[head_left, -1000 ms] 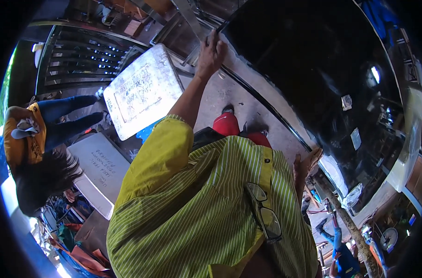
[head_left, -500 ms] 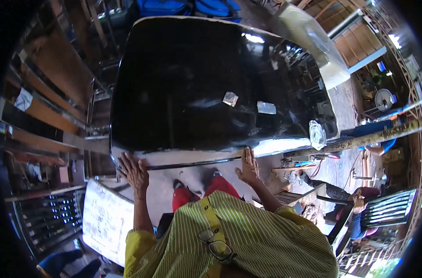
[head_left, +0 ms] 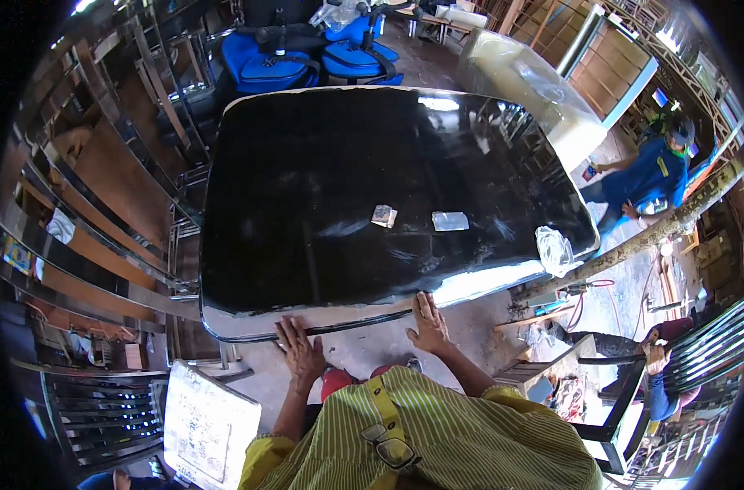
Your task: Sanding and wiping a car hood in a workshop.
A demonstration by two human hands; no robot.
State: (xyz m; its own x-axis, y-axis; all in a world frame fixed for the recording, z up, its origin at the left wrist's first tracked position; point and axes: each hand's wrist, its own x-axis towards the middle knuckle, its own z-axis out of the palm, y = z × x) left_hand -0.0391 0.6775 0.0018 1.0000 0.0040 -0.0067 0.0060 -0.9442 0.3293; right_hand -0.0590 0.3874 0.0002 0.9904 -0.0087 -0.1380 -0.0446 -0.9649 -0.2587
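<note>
A large glossy black tabletop (head_left: 307, 180) with rounded corners lies in front of me, a dull greyish strip (head_left: 339, 317) running along its near edge. My left hand (head_left: 301, 349) rests its outspread fingers on that edge, left of the middle. Further right, my right hand (head_left: 428, 327) lies with straight fingers over the same edge, its thumb apart. Neither hand grips anything. Two small folded pieces, a silvery-brown one (head_left: 383, 216) and a pale one (head_left: 450, 221), lie on the black surface. Crumpled clear plastic (head_left: 555, 251) sits at its right near corner.
Blue padded seats (head_left: 274, 65) stand beyond the tabletop, and a plastic-wrapped pale block (head_left: 527, 90) at the far right. Slatted dark furniture (head_left: 102, 416) and a whitish board (head_left: 209, 425) are at left. A rough pole (head_left: 682, 216) crosses at right, near a person in blue (head_left: 645, 180).
My left hand has slid right along the near edge, closer to my right hand. The tabletop appears lower in view, and a person in blue now shows more fully at right.
</note>
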